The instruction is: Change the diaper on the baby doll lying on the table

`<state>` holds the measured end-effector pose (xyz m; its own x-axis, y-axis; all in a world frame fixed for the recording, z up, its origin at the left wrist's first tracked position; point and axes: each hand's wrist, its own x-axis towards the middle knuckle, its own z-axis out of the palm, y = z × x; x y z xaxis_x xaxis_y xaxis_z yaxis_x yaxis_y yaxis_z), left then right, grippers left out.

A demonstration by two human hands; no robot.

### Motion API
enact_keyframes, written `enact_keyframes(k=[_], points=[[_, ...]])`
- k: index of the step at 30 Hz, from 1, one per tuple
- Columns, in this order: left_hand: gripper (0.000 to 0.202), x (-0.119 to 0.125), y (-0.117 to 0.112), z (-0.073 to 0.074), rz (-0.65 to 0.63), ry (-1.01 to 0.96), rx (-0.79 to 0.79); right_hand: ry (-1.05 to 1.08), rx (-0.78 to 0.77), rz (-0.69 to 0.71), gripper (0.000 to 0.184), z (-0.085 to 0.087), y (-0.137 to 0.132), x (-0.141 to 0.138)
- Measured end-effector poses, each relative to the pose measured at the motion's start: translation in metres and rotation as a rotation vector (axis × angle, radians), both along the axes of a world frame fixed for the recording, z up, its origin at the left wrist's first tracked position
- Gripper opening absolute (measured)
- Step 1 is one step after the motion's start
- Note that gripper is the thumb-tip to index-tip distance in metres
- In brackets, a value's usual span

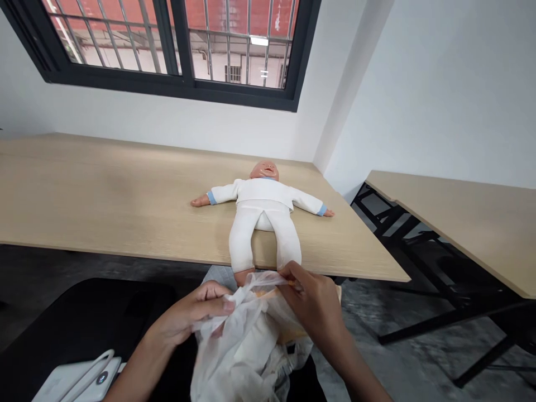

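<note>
A baby doll (263,218) in white clothes with blue cuffs lies on its back on the wooden table (104,201), arms spread, legs hanging over the near edge. Below it, both my hands hold a thin white plastic bag (247,346) with white and orange things inside. My left hand (196,312) pinches the bag's left rim with closed fingers. My right hand (312,304) grips the right rim close to the doll's feet.
A white power bank with a cable (79,379) rests on a black surface at lower left. A second wooden table (460,218) with black legs stands to the right. A barred window (176,44) is behind.
</note>
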<state>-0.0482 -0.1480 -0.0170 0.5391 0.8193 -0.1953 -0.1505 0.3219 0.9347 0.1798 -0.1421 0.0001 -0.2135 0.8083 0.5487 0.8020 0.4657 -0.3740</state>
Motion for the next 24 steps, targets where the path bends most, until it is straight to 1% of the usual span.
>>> enact_keyframes(k=[2, 4, 5, 8, 12, 14, 15, 16, 17, 20, 22, 24], points=[[0.030, 0.000, 0.000, 0.007, 0.041, 0.014, 0.184, -0.008, 0.003, 0.013, 0.011, 0.001, 0.000, 0.002], [0.027, 0.000, -0.001, 0.012, 0.001, 0.019, 0.357, 0.000, -0.007, 0.042, 0.015, 0.002, -0.002, 0.004], [0.028, 0.000, -0.001, 0.014, -0.037, 0.023, 0.405, 0.006, -0.011, 0.053, 0.016, 0.003, -0.003, 0.005], [0.034, -0.001, -0.002, 0.017, -0.133, 0.045, 0.452, 0.025, 0.009, 0.061, 0.018, 0.005, -0.008, 0.006], [0.042, 0.000, -0.005, 0.022, -0.300, 0.092, 0.486, 0.057, 0.175, 0.075, 0.017, 0.006, -0.014, 0.005], [0.041, 0.001, -0.007, 0.023, -0.352, 0.074, 0.461, 0.053, 0.237, 0.066, 0.016, 0.005, -0.015, 0.005], [0.040, 0.001, -0.008, 0.023, -0.344, 0.050, 0.425, 0.045, 0.249, 0.053, 0.016, 0.004, -0.014, 0.005], [0.038, 0.002, -0.009, 0.022, -0.310, 0.017, 0.377, 0.034, 0.253, 0.036, 0.016, 0.004, -0.012, 0.005], [0.036, 0.003, -0.009, 0.020, -0.253, -0.019, 0.317, 0.023, 0.253, 0.020, 0.015, 0.004, -0.010, 0.005], [0.031, 0.007, -0.009, 0.015, -0.022, -0.151, 0.128, 0.008, 0.259, 0.010, 0.012, 0.004, -0.006, 0.002], [0.029, 0.010, -0.008, 0.013, 0.097, -0.244, 0.017, 0.033, 0.357, 0.043, 0.010, 0.002, -0.010, 0.001], [0.026, 0.014, -0.007, 0.013, 0.179, -0.331, -0.073, 0.077, 0.534, 0.123, 0.015, -0.006, -0.022, 0.000]])
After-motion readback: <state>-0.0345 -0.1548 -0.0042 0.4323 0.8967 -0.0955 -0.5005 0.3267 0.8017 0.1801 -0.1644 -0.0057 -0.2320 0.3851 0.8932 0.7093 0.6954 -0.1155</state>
